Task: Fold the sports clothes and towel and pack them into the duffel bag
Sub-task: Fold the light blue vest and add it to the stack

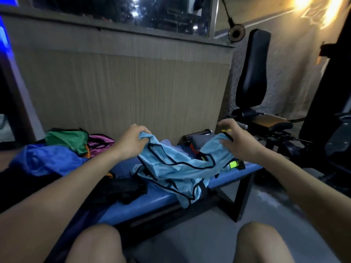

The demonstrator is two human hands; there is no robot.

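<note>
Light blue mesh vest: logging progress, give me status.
Left hand grips light blue black-trimmed mesh vest; right hand at its other end, grip unclear. Vest unfolded over blue bench.

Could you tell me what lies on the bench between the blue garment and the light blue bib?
In the head view, a crumpled black garment lies on the blue bench between the blue garment and the light blue bib.

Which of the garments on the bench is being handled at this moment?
The light blue bib with black trim, held up by the left hand and right hand. The green, pink and darker blue garments lie untouched in a pile to the left.
</note>
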